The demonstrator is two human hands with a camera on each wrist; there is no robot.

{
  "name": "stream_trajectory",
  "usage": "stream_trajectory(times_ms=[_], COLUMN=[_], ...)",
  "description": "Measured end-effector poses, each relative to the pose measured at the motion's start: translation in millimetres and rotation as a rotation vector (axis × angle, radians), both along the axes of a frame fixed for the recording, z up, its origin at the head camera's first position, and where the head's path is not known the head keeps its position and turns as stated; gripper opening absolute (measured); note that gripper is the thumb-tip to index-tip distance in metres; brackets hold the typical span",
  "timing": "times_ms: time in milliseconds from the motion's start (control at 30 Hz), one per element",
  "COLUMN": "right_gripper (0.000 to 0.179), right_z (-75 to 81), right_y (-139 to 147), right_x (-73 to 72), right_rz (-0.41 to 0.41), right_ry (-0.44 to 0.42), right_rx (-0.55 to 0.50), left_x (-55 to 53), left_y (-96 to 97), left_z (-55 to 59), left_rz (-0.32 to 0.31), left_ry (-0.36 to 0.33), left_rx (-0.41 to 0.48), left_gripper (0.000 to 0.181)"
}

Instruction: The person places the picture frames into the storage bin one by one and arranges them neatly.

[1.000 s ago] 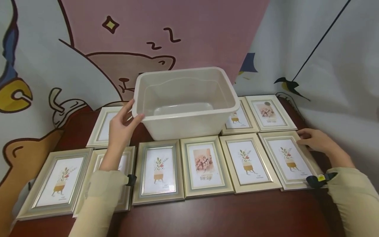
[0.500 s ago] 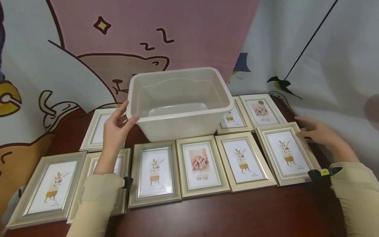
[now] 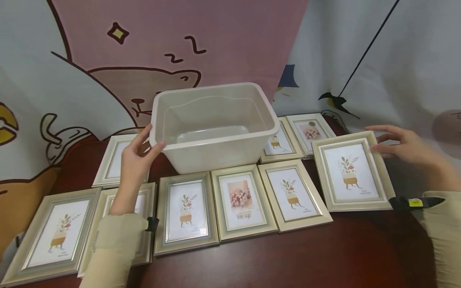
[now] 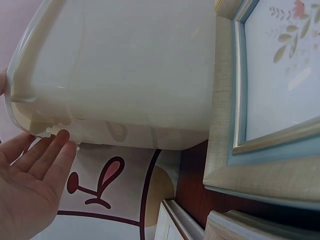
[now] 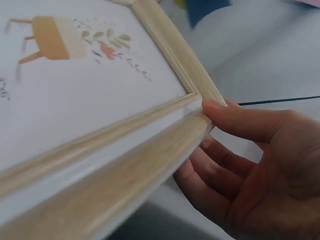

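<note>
A dark red surface [image 3: 273,260] bears a beige tub [image 3: 216,156], with picture frames [image 3: 186,212] before and beside it. The left hand [image 3: 134,160] curls spread fingers round the tub's near-left rim. One tilted frame [image 3: 351,172], far right — perhaps lifted clear — is pinched between thumb and fingers by the right hand [image 3: 414,149].

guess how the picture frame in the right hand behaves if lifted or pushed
The picture frame is probably stiff: its edges look straight though the right hand pinches just one corner. That off-centre grip could let it twist or dip. Pushed, its flat shape should slide, not roll.
</note>
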State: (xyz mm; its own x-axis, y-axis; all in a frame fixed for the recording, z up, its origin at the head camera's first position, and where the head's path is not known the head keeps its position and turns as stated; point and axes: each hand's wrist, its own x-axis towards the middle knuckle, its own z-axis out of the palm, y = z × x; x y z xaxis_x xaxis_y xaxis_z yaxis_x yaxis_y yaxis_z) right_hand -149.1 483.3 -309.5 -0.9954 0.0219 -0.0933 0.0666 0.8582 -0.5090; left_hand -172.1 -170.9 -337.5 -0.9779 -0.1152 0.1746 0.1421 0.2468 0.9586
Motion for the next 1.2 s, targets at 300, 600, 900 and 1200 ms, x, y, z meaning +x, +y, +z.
stream_trajectory(times_ms=[300,600,900,1200], right_gripper=[0.052,0.068,0.056,0.056], right_z=[29.6,45.6,64.0,72.6], right_y=[-8.0,-27.3,-48.4,-74.0], right_x=[18.4,29.8,24.1,12.9], right_rz=[-0.102,-0.04,-0.119,-0.184], right_ry=[0.191,0.446,0.651,0.746], right_rx=[0.001,-0.205,-0.341,-0.312], left_x=[2.0,6.3,2.8,-0.3], left_y=[3.4,2.4,5.9,4.8], left_z=[-1.1,-8.5,-9.4,-8.9], left_rz=[-0.009,-0.014,-0.038,-0.011], left_ry=[-0.005,0.008,0.027,0.065], left_rx=[0.032,-0.009,0.069,0.06], left_gripper=[0.061,0.061,0.06,0.058])
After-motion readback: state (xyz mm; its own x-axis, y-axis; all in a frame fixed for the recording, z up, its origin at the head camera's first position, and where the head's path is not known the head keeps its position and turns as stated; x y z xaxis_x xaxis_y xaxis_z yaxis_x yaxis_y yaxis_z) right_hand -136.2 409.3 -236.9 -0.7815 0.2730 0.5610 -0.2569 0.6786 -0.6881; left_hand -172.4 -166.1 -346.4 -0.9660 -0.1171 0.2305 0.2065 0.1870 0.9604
